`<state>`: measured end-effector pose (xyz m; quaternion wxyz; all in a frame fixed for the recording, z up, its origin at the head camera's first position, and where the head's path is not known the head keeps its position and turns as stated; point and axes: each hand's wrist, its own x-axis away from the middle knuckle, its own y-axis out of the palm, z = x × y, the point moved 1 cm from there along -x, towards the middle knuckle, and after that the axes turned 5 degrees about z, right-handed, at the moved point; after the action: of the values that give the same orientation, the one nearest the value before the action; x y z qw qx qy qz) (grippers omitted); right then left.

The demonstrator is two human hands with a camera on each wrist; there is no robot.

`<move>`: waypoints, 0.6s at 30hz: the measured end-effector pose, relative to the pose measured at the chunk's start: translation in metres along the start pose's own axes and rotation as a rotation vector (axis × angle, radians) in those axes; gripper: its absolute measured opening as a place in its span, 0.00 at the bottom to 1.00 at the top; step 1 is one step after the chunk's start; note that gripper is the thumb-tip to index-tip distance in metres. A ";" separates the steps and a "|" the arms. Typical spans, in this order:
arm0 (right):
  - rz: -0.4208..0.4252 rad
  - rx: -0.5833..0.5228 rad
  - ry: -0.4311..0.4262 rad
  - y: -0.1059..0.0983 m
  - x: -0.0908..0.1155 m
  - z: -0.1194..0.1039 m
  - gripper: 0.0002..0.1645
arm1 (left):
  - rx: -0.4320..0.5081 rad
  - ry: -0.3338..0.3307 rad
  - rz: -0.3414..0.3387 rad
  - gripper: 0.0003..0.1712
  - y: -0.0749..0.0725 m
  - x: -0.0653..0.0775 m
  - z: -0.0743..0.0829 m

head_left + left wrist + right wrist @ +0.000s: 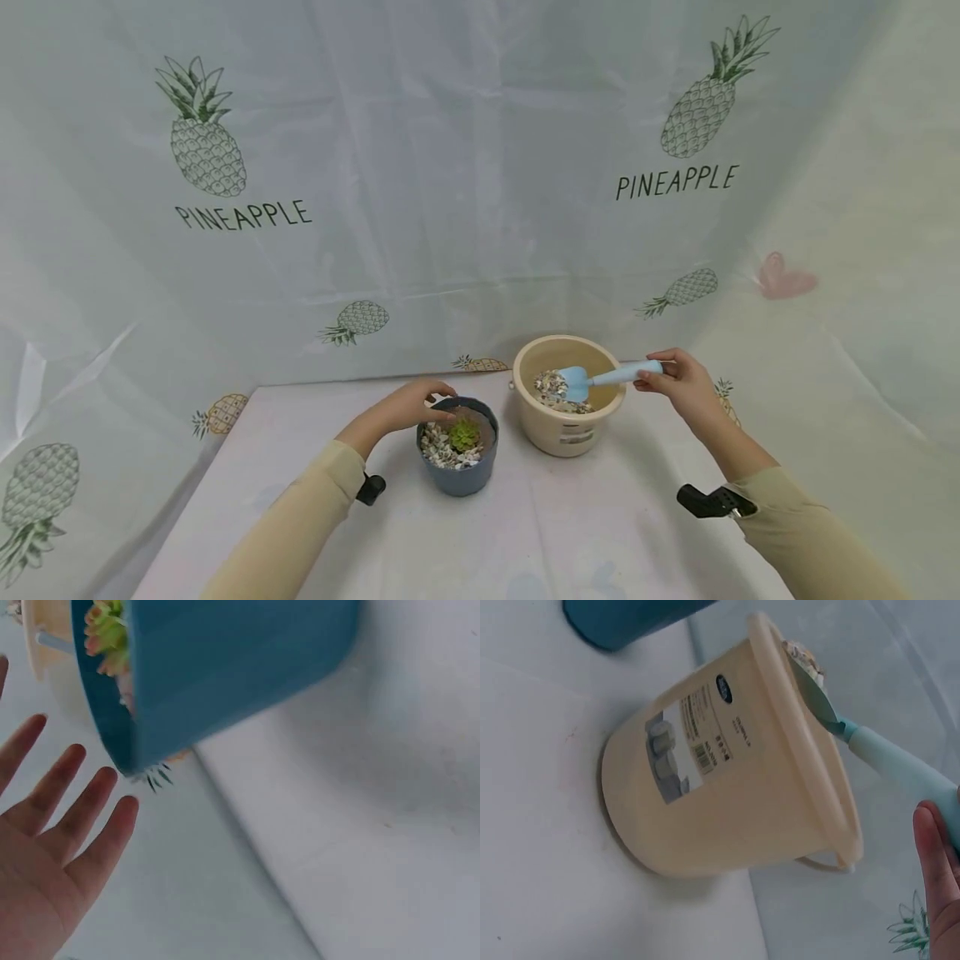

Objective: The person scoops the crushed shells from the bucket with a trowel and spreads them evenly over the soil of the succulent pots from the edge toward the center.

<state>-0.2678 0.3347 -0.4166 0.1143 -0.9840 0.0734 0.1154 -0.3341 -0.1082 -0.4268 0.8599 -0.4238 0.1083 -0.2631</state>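
My right hand [684,387] holds the handle of a light blue trowel [617,375]. The trowel's blade is over the mouth of a cream bucket [567,439], which has small mixed pebbles [564,405] inside. In the right wrist view, a heap of pebbles [804,658] rides on the blade just above the rim. On the left stands a blue-grey plant pot [461,482] holding a green succulent [463,434], with pale pebbles [442,452] around part of it. My left hand [408,407] is at the pot's rim; the left wrist view shows its fingers [84,799] spread and nearly straight.
Both containers stand on a white-covered table [510,533], near its back edge. A pineapple-print curtain [450,208] hangs close behind and on both sides. The bucket has a thin handle [821,864] hanging at its rim.
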 end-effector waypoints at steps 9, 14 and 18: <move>-0.029 -0.010 0.016 0.012 0.011 -0.020 0.24 | 0.036 -0.005 -0.150 0.50 -0.001 0.019 -0.024; -0.062 -0.043 0.018 0.024 0.019 -0.031 0.27 | 0.039 -0.055 -0.227 0.62 0.001 0.026 -0.037; -0.086 -0.061 0.024 0.036 0.025 -0.036 0.25 | 0.066 -0.065 -0.242 0.63 0.004 0.025 -0.047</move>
<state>-0.2421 0.2886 -0.3957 0.0883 -0.9906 0.0289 0.1008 -0.3311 -0.1516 -0.4577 0.8384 -0.4137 0.0197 -0.3544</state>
